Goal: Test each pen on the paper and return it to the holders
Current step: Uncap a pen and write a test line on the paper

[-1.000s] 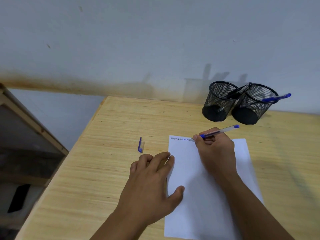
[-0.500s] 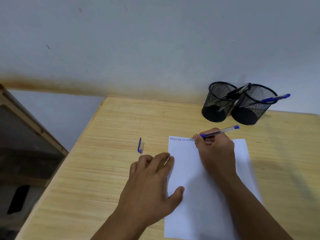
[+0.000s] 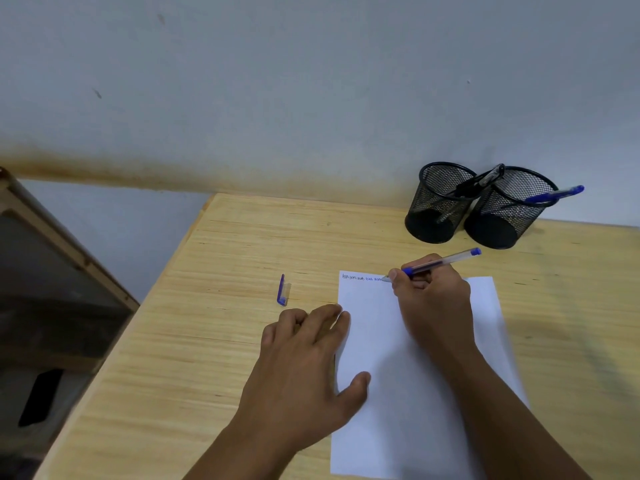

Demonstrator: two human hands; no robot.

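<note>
Right hand (image 3: 431, 299) grips the pen (image 3: 438, 264), tip on the paper (image 3: 415, 375) near its top edge for testing, while the flat, relaxed left hand (image 3: 304, 368) steadies the sheet on the counter (image 3: 225, 323).

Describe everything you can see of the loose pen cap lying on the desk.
The pen cap is small, blue and clear, seemingly plastic, with a blue clip along one side. It lies flat on the wooden desk, left of the paper and just beyond the left hand. Nothing touches it except the desk.
</note>
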